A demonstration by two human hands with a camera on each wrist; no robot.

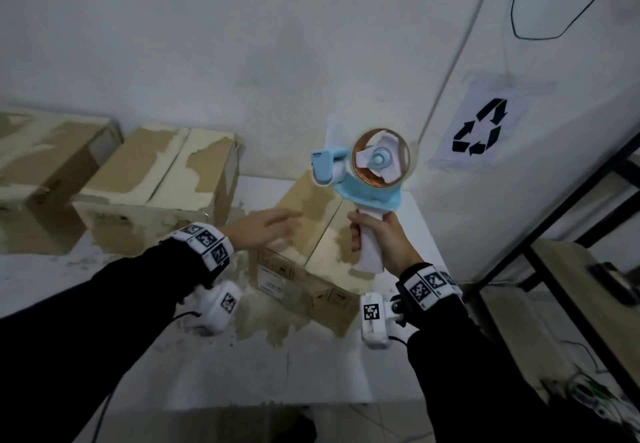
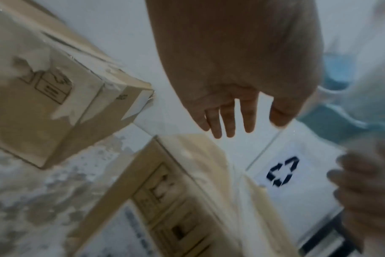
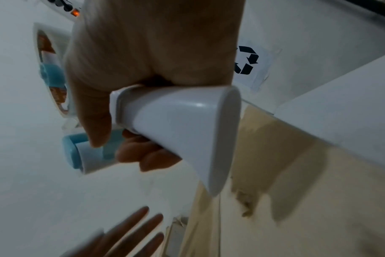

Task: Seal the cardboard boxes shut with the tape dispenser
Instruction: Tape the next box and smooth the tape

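Note:
A closed cardboard box (image 1: 313,231) with worn, peeled patches sits on the white table (image 1: 242,366) in front of me. My right hand (image 1: 384,238) grips the white handle of a blue tape dispenser (image 1: 367,172), held upright in the air above the box's right flap. The handle (image 3: 178,132) fills the right wrist view with my fingers (image 3: 143,156) curled round it. My left hand (image 1: 263,231) hovers with straight, spread fingers (image 2: 229,121) over the box's near left edge (image 2: 165,173); contact cannot be told.
Two more worn boxes stand at the back left, one (image 1: 166,179) by the wall and another (image 1: 41,165) further left. A paper recycling sign (image 1: 481,130) hangs on the right wall. A black-framed shelf (image 1: 581,269) stands to the right.

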